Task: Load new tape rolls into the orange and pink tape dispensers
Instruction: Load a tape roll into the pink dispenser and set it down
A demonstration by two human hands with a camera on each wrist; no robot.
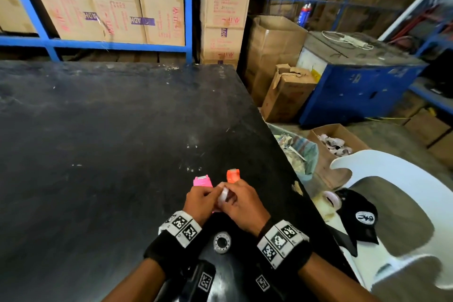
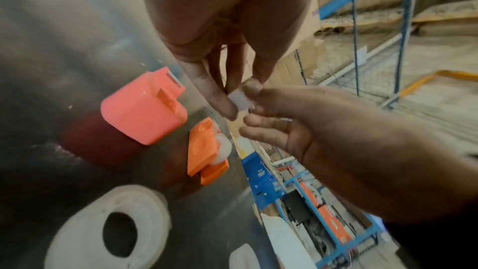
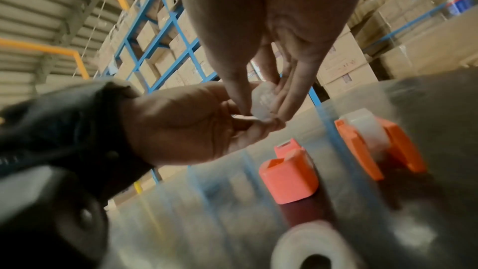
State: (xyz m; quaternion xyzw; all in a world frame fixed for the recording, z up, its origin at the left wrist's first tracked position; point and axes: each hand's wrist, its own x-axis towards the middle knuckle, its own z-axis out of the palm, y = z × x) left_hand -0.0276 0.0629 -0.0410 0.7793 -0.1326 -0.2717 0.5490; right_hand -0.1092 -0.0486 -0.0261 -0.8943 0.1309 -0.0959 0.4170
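Both hands meet over the black table [image 1: 110,142], holding a small clear tape roll [image 1: 224,195] between them. My right hand [image 1: 236,195] grips the roll [image 3: 264,99] with thumb and fingers. My left hand [image 1: 210,193] pinches its near edge [image 2: 240,99]. Just beyond the hands lie the pink dispenser [image 1: 202,181] and, to its right, the orange dispenser [image 1: 232,175]. In the wrist views a clear roll [image 3: 367,128] sits between the sides of the orange dispenser [image 2: 204,150]. The pink dispenser [image 2: 142,107] looks closed. A spare tape roll [image 1: 221,241] lies flat between my wrists.
The table's right edge runs close beside my right hand. Past it stands a white plastic chair [image 1: 392,167] with a black cap [image 1: 360,216] and another tape roll [image 1: 331,197]. Cardboard boxes and blue shelving [image 1: 98,43] stand behind the table.
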